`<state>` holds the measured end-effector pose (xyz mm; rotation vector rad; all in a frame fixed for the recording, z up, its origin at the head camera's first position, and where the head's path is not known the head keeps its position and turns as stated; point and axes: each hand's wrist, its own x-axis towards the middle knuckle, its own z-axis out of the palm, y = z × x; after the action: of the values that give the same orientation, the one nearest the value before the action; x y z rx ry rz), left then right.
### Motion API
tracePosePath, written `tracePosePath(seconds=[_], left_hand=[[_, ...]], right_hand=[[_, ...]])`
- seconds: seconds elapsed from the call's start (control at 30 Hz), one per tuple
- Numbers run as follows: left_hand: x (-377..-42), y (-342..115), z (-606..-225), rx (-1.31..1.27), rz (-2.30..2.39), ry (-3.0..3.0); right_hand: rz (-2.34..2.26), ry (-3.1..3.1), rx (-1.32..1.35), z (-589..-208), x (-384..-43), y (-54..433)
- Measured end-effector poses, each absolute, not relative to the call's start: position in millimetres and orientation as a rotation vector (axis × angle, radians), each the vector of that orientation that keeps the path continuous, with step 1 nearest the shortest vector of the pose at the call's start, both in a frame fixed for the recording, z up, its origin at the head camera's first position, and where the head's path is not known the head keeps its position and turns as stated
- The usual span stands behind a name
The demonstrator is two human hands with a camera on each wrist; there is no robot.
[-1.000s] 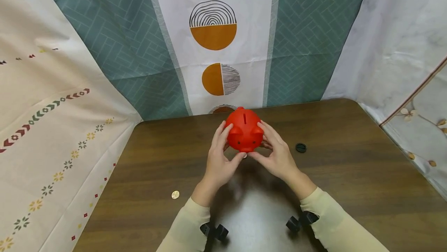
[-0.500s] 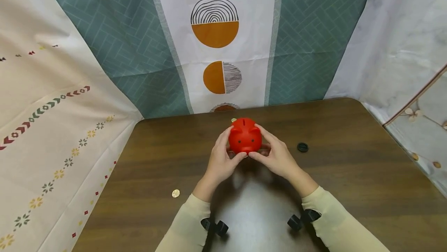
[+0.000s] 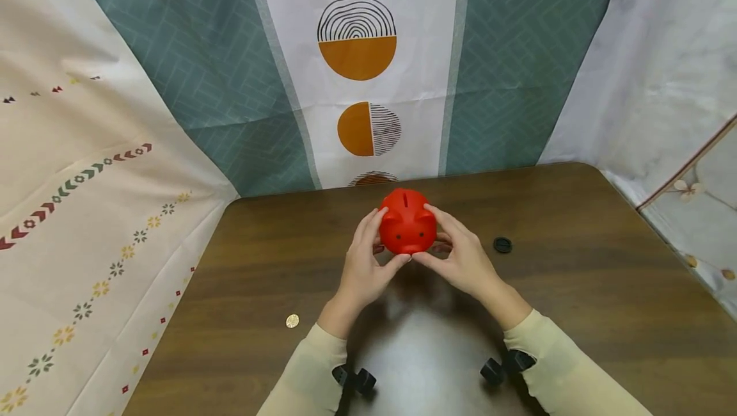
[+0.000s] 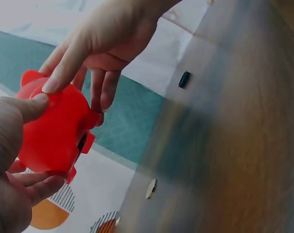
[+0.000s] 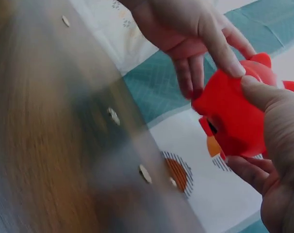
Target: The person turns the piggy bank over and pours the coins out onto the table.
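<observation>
Both hands hold a red piggy bank (image 3: 407,221) up over the table, its snout towards the person and the coin slot on top. My left hand (image 3: 364,269) grips its left side, thumb near the snout. On the other side my right hand (image 3: 460,256) grips it the same way, the thumbs almost meeting. From below, the left wrist view shows a dark hole (image 4: 82,141) in the belly between the short feet. A black round plug (image 3: 503,245) lies on the table to the right. One gold coin (image 3: 292,320) lies left of the forearms.
Several more coins lie on the brown wooden table (image 3: 259,243), among them a coin (image 5: 113,116) and another coin (image 5: 145,173) in the right wrist view, beneath the bank. Patterned cloths hang behind the table and along both sides. Black wrist cameras (image 3: 354,379) sit on the sleeves.
The piggy bank dipped and tilted half a second ago, then came up and tipped its slot back into view. A coin seen behind it then is hidden now.
</observation>
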<state>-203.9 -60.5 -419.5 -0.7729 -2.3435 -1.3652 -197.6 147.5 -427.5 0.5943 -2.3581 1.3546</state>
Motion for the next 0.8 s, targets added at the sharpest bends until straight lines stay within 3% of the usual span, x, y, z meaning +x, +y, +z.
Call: tracePosePath(seconds=[0.23,0.5,0.8], left_hand=[[-203.1,-62.0,-424.4,-0.780,-1.388,-2.331],[-195.8,-60.8,-401.1,-0.967,-1.305,-2.009],[-203.6,-66.4,-421.0,-0.784,-1.511,-2.413]], right_hand=[[1.374,-2.376,0.542,-432.5,-193.6,144.4],[1.143,-2.013,0.786,-413.8,-188.6,144.3],[1.392,-2.397,0.565,-435.0,-189.0,143.9]])
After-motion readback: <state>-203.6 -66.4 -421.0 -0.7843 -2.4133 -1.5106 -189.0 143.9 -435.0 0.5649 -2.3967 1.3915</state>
